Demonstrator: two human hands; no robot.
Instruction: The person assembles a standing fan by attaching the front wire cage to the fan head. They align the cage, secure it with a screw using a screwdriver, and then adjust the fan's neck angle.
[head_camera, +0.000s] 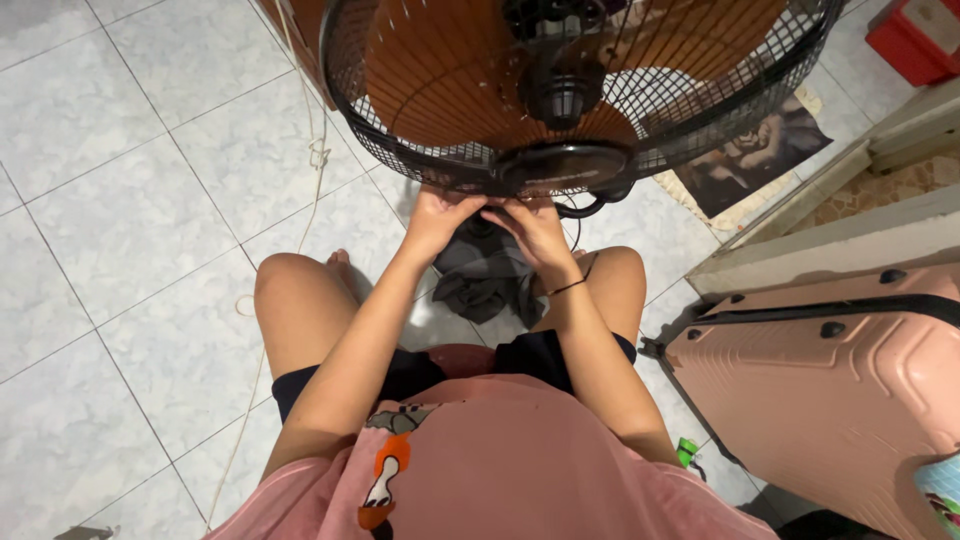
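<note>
seated on the tiled floor (130, 230), knees apart, pink shirt at 6 o'clock. black wire fan cage (580, 90) filling 12 o'clock, orange blades behind the mesh, round black hub in its middle. both hands raised to the cage's lower rim, just under the centre. left hand (440, 218) at 11 o'clock of the lap, fingers (462, 203) curled and pressed up against the rim. right hand (535, 228) just beside it, touching it, fingers (508, 212) bent inward on the same spot. both look closed on the rim or on a small part there, though exactly what is pinched cannot be told, since the fingertips hide under the cage edge. thin dark band (568, 287) round the right wrist. dark grey cloth (490, 285) crumpled on the floor between the knees, below the hands. pale cord (312, 170) trailing across the tiles at 10 o'clock. pink hard-shell suitcase (830, 390) at 4 o'clock, near the right knee. red box (915, 40) at 1 o'clock, well apart.
</note>
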